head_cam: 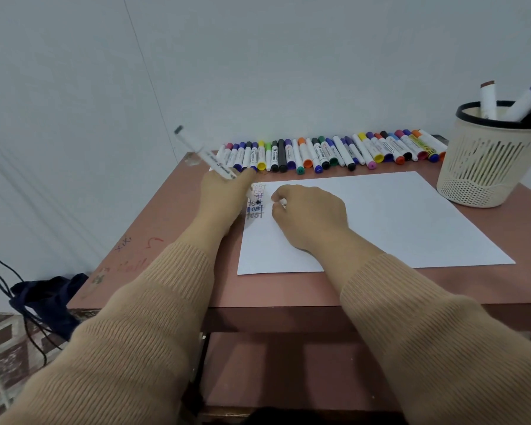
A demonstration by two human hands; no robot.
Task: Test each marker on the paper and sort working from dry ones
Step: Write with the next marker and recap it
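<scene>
A white sheet of paper (396,216) lies on the pinkish-brown table (172,240). Several lines of the word "test" (256,207) are written near its upper left corner. My left hand (224,194) grips a white marker (209,161), blurred, with its dark tip down on those words and its grey end tilted up to the left. My right hand (310,216) rests on the paper just right of the writing. Its curled fingers pinch a small pale piece, seemingly the marker's cap. A long row of capped markers (328,151) in many colours lies along the table's back edge.
A cream mesh basket with a black rim (488,167) stands at the back right beside the paper, with three markers (524,102) upright in it. A dark bag and cables (46,299) lie on the floor to the left. The wall is close behind the table.
</scene>
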